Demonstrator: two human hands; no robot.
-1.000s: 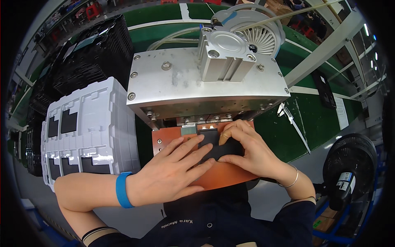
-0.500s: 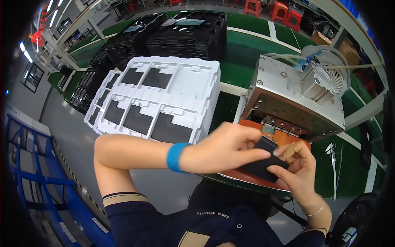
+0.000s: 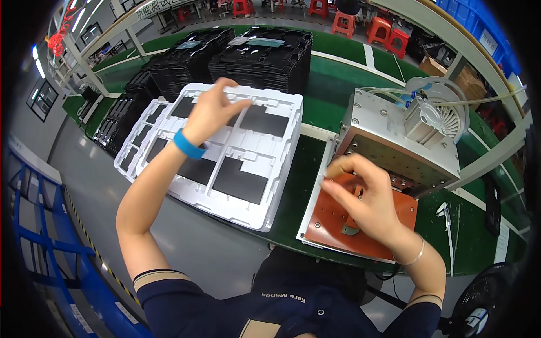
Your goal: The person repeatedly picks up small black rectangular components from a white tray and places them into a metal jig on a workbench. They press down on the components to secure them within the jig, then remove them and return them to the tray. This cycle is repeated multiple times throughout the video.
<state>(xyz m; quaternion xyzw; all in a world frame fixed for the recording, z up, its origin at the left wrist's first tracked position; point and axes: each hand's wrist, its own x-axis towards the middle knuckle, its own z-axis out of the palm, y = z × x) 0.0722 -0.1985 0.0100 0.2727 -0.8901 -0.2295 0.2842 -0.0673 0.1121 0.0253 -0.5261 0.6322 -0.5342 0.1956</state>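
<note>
My left hand (image 3: 213,114) is over the white moulded tray (image 3: 284,169), thumb and forefinger apart, with nothing visible between them. Beside the thumb, a flat dark-grey notched panel (image 3: 265,121) lies in the tray's far right pocket. Another such panel (image 3: 241,180) fills the near right pocket, and several more lie to the left, some partly covered by my hand and forearm. My right hand (image 3: 369,197) hovers above an orange plate (image 3: 329,217) with fingers curled and thumb nearly meeting the forefinger. Whatever this pinch may hold is too small to make out.
A metal press-like machine (image 3: 403,132) stands behind the orange plate. Calipers (image 3: 446,225) lie on the green bench to the right, near a black fan (image 3: 479,304). Stacked black trays (image 3: 262,62) rise behind the white one. Blue racking (image 3: 45,242) stands at lower left.
My left hand has moved left from the orange plate to the tray and let go of the dark panel, which now lies in the formerly empty far right pocket. My right hand has shifted slightly left.
</note>
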